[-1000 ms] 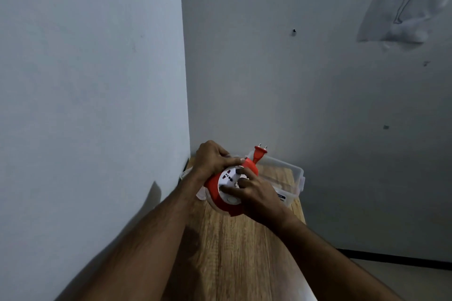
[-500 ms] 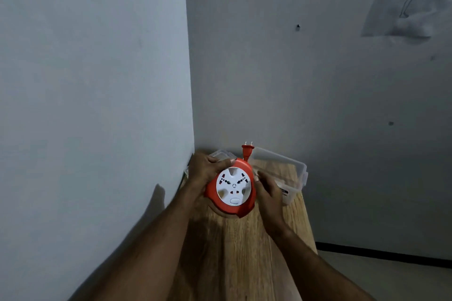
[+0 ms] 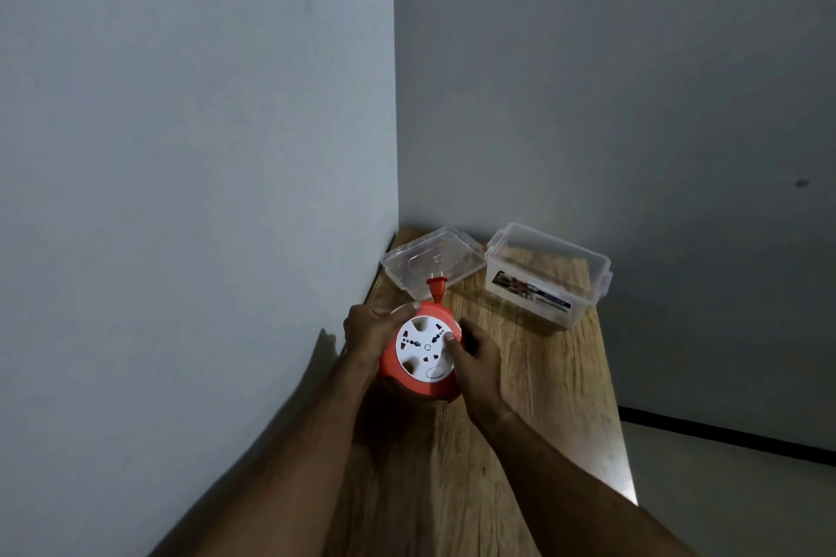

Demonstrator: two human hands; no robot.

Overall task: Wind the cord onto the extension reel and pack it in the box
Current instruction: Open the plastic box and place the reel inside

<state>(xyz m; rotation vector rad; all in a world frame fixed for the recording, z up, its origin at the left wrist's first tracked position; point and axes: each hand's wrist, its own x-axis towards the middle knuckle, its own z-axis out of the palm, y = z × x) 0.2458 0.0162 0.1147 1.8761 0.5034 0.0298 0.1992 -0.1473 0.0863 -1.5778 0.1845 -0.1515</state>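
Forearms: two bare arms reach forward from the bottom edge over a narrow wooden counter set in a corner between grey walls.
Left hand: cups the left rim of the reel, fingers closed on the orange housing, thumb lying along its upper edge.
Right hand: grips the right rim, fingers wrapped behind the housing, thumb tip pressed on the white face.
Extension reel: a round orange body with a white socket face turned up toward the camera, held between both hands just above the counter, near its left side by the wall.
Plug: orange, two pins pointing away from the camera, standing out of the top of the reel; no loose cord shows, and the winding itself is hidden.
Lid: clear plastic, lying flat on the counter beyond the reel, close to the corner.
Box: clear plastic, open, a printed label on its near wall, resting at the far right end of the counter just beside the lid, well apart from the reel.
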